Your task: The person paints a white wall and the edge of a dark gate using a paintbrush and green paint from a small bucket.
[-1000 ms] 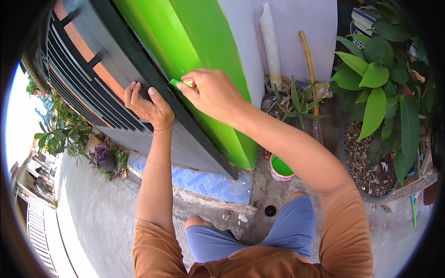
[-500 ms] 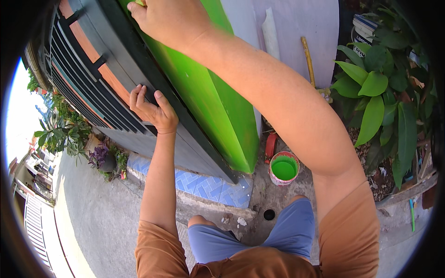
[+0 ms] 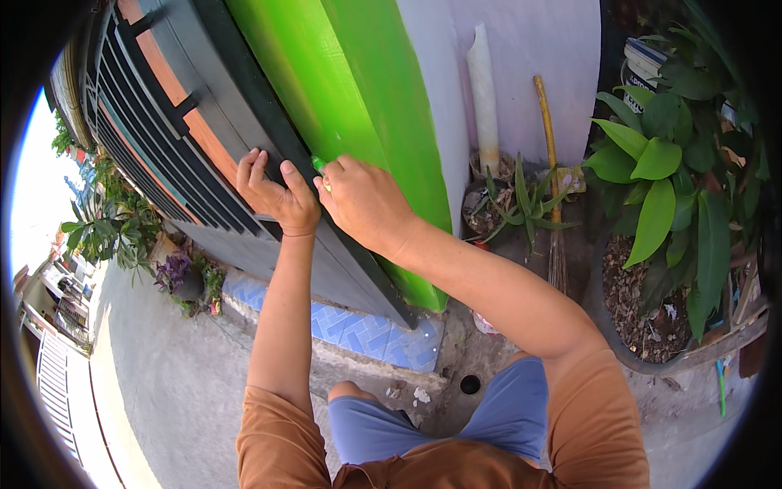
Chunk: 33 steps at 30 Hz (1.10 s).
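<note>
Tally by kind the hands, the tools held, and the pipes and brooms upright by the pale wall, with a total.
Hands: 2 (left hand, right hand)
Held tools: 1 (green-tipped tool)
Pipes: 1 (white pipe)
Brooms: 1 (yellow-handled broom)
Total: 5

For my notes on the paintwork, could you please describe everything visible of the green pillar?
The green pillar stands upright beside the grey slatted gate, running beyond the picture's top edge. Two faces show, meeting at a corner: the left brighter, yellowish and streaked, the right deeper green. It looks smooth and painted; the material underneath is hidden. A pale lilac wall adjoins its right side. Near its gate-side edge, the right hand holds apparently a green-tipped paintbrush; whether its tip touches the pillar is unclear.
</note>
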### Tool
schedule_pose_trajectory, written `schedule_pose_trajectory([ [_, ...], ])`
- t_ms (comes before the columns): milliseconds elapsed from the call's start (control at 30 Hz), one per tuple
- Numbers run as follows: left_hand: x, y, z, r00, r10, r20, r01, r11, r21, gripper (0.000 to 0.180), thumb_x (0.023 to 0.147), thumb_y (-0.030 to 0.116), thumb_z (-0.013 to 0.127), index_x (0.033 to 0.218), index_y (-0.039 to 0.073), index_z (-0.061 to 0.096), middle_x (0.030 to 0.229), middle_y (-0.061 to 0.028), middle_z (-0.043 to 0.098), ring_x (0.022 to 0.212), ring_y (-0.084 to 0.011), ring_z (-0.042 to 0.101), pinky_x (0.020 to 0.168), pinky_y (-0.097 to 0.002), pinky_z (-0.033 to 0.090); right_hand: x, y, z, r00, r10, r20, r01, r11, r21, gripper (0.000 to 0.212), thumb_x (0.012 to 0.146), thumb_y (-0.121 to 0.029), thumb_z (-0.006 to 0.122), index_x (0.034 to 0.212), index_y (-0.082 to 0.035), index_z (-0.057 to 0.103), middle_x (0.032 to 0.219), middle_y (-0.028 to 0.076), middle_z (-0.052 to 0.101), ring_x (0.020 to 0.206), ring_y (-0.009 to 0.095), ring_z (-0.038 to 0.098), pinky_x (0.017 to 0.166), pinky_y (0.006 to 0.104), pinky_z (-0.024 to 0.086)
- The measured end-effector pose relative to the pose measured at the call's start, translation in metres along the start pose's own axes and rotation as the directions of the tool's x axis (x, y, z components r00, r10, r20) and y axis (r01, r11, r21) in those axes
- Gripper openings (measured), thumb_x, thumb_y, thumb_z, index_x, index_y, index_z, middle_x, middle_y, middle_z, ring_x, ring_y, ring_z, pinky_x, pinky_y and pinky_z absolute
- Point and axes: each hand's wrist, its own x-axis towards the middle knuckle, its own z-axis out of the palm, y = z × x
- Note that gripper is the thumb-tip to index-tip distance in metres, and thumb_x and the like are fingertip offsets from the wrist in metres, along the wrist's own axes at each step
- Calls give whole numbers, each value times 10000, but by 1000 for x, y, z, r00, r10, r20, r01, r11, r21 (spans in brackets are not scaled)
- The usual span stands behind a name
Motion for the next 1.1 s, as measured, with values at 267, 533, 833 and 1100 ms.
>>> schedule_pose_trajectory([
  [267,1,-1,-4,1000,7,29,-7,1000,-4,380,976,187,595,1287,-12,507,1301,-206,507,1214,-355,491,1056,-464,392,109,-21,-76,988,-150,35,153,982,-108,301,979,-236,631,824,20,661,817,212,666,730,385,672,694,465,539],
  [533,3,6,4,998,-67,-8,66,993,-100,378,915,171,631,1245,12,538,1299,-177,528,1205,-361,479,1051,-472,368,239,-93,-177,814,-570,-114,500,787,-360,308,952,-185,627,787,61,711,797,320,652,739,473,664,698,515,533],
  [833,2,6,-5,998,-58,6,58,996,-70,367,932,185,619,1252,21,546,1311,-154,537,1216,-351,480,1047,-472,365,253,-88,-162,629,-770,109,593,384,-708,184,939,-200,654,955,-23,703,918,163,646,919,367,672,778,459,555],
  [1100,4,6,-3,996,-85,17,86,992,-88,299,927,72,564,1219,8,575,1302,-154,551,1211,-349,488,1050,-469,365,134,-21,-92,649,-637,416,723,346,-598,134,824,-95,666,928,-24,710,1020,35,621,928,194,607,659,316,558],
])
